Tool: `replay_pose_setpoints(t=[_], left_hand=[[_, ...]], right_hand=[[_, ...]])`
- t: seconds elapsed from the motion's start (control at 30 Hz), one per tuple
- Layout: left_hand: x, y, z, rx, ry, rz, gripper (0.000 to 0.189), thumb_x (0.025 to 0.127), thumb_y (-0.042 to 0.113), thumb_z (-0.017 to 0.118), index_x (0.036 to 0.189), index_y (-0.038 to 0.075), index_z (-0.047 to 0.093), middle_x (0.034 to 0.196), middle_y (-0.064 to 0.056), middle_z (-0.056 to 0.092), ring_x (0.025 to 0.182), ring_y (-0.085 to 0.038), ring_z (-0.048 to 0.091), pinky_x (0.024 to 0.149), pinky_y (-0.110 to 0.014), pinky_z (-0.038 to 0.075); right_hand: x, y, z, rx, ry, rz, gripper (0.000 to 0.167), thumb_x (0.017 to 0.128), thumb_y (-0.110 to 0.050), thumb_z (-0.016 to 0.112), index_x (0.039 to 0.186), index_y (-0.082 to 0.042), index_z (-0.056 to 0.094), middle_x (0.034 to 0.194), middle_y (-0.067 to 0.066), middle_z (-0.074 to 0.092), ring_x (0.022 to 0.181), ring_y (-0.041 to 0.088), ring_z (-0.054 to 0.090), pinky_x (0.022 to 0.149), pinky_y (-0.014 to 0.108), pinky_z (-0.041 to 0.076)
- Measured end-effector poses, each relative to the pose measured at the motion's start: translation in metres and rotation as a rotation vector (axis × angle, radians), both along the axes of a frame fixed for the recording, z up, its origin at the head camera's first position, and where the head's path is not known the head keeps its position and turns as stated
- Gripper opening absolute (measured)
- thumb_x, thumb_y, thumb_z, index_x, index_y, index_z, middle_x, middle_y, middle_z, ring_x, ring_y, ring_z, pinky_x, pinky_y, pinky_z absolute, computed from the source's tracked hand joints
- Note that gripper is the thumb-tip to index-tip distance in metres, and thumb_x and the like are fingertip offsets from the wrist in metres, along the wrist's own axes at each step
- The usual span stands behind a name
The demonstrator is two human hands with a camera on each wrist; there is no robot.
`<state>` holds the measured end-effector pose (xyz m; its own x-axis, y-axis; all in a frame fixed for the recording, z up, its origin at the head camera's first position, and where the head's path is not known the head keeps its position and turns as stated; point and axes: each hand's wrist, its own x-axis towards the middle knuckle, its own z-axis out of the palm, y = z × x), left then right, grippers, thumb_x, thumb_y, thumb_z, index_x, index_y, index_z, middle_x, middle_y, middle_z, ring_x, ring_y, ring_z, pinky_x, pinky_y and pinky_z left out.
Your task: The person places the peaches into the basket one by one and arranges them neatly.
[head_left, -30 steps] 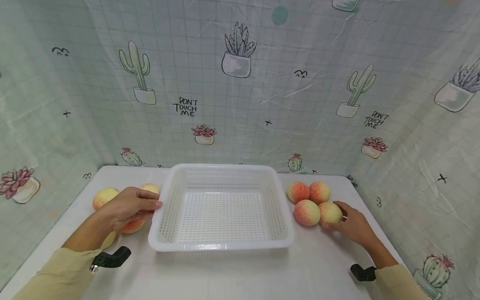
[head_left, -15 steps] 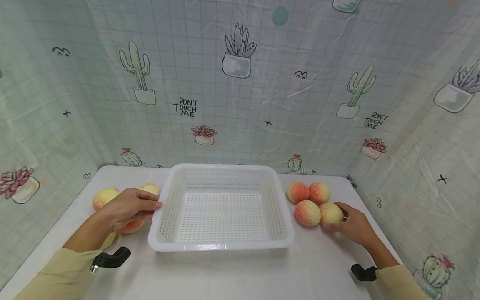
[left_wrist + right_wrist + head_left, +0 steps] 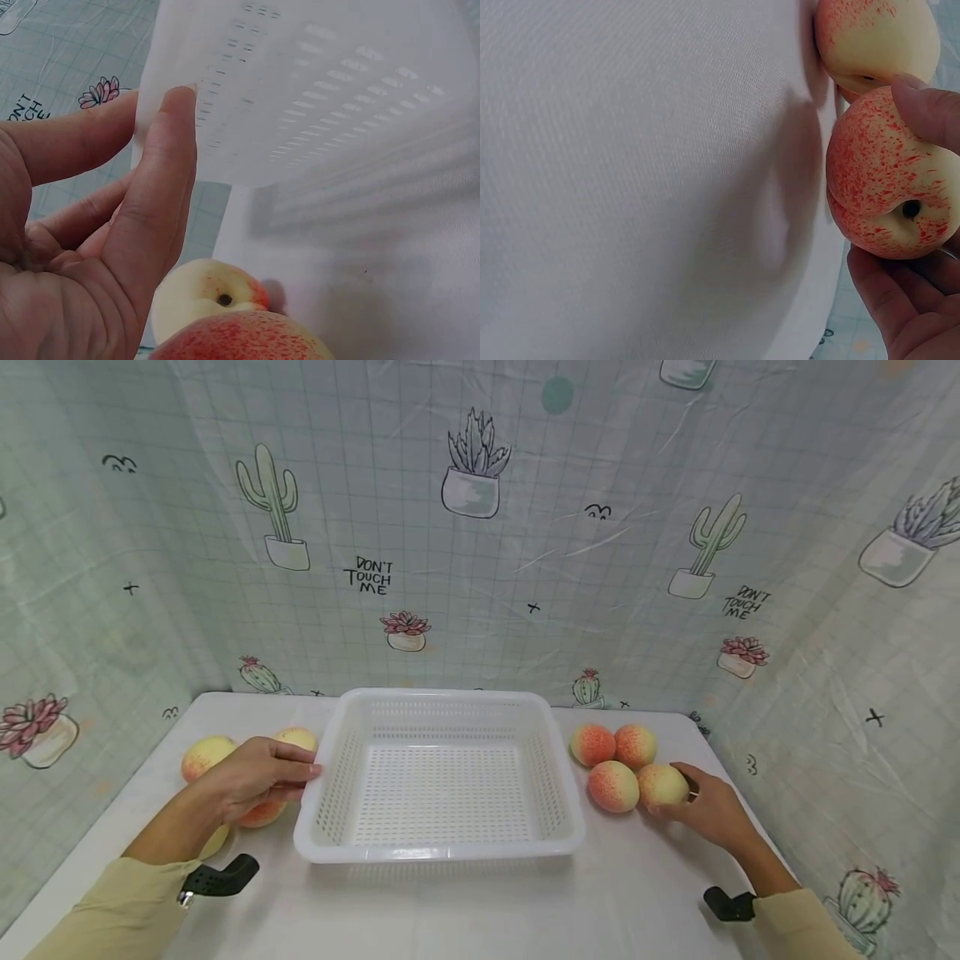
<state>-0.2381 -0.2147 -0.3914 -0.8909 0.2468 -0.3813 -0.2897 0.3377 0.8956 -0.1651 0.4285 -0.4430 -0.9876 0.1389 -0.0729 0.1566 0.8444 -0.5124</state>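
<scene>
- At the left edge of the white basket [image 3: 441, 853], the left hand [image 3: 258, 774] pinches the rim; in the left wrist view, digits press on two sides of the pale edge, beside the slotted wall.
- Near the middle of the white table [image 3: 420, 922], the basket sits with a long side toward the person, its slotted floor in view; I cannot tell whether its base rests fully on the surface.
- Under and around the left hand are peaches, partly hidden by it: a yellow and orange peach [image 3: 206, 755] behind the wrist, a pale peach [image 3: 296, 738] beyond the fingers, an orange peach [image 3: 264, 814] below the palm and a yellow peach [image 3: 217, 842] nearest the person.
- To the right of the basket, the right hand [image 3: 708, 810] holds a speckled peach [image 3: 663, 787], thumb on one side and fingers curled on the other; the right wrist view shows its red flecks and a dark hole in the dimple. I cannot tell whether it touches the table.
- Beside that fruit, toward the basket, is a blushed peach [image 3: 613, 787]; behind these two are a red-orange peach [image 3: 592, 745] and an orange-red peach [image 3: 636, 746], close together.
- On the arms are a left beige sleeve [image 3: 112, 914] and a right beige sleeve [image 3: 802, 928], each with a black device at the wrist.
- Behind the table hangs a grid-patterned curtain [image 3: 525, 552] printed with potted cacti and succulents and the words "DON'T TOUCH ME".
</scene>
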Motion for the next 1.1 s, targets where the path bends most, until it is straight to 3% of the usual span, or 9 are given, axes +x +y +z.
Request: replay_pose_setpoints(t=[1.1], left_hand=[[-0.003,-0.004,-0.001,0.031,-0.015,-0.014,0.061,0.094,0.021,0.079,0.14,-0.01,0.055,0.108,-0.006,0.076,0.091,-0.021,0.079,0.082,-0.032,0.066]], right_hand=[[0.012,-0.005,0.038,0.028,0.123,0.041,0.086,0.086,-0.036,0.086,0.146,0.011,0.048,0.138,0.038,0.058,0.119,0.054,0.064,0.084,0.053,0.064]])
